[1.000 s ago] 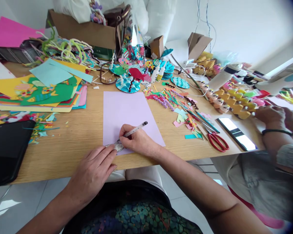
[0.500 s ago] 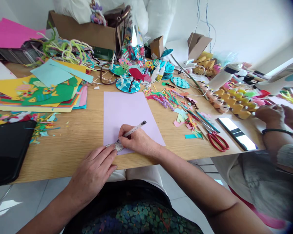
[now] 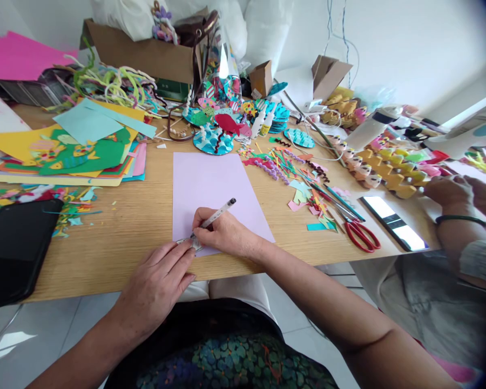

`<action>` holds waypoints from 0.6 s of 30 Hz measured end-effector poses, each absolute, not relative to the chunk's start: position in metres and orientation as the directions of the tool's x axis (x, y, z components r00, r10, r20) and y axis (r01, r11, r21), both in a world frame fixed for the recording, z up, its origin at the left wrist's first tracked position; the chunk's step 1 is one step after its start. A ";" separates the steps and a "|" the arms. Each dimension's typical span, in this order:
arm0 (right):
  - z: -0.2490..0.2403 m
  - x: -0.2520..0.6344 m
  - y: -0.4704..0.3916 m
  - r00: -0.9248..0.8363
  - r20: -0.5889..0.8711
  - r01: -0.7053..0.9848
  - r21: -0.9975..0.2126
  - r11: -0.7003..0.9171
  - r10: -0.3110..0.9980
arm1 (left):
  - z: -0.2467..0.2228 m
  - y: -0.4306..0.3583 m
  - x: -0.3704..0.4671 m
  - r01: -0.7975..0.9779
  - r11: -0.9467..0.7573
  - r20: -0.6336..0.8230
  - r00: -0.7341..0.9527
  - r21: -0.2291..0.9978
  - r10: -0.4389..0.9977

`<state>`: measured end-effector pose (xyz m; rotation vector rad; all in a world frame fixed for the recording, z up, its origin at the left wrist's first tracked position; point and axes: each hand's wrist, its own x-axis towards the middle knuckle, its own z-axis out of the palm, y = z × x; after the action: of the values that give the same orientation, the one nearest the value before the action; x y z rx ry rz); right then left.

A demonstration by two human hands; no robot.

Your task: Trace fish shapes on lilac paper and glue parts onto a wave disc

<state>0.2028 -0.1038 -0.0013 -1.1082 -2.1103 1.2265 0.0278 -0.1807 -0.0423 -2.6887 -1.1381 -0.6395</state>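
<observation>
A lilac sheet of paper [image 3: 214,186] lies on the wooden table [image 3: 137,227] in front of me. My right hand [image 3: 227,236] grips a white pen [image 3: 218,214] with its tip down at the sheet's near left corner. There my left hand [image 3: 156,286] presses flat on a small grey patterned cut-out [image 3: 188,243], fingertips holding it against the paper. The pen tip runs along the cut-out's edge.
Red-handled scissors [image 3: 358,233] and paper scraps lie to the right. A black tablet [image 3: 14,246] sits at the left edge, stacked coloured paper [image 3: 76,151] behind it. Another person's hands [image 3: 456,194] work at the right, near a phone [image 3: 392,221]. Boxes and crafts crowd the back.
My right hand and the pen have shifted slightly left along the cut-out. My left hand stays pressed in place.
</observation>
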 end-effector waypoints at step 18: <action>0.000 0.195 -0.103 -0.588 -0.004 0.426 -0.851 0.306 0.809 | -0.037 -0.186 0.031 0.747 -0.665 0.444 0.598 -0.006 0.668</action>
<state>0.1951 -0.1028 0.0003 -1.0985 -2.1509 1.2037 0.0312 -0.1863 -0.0371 -2.6329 -1.1791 -0.6125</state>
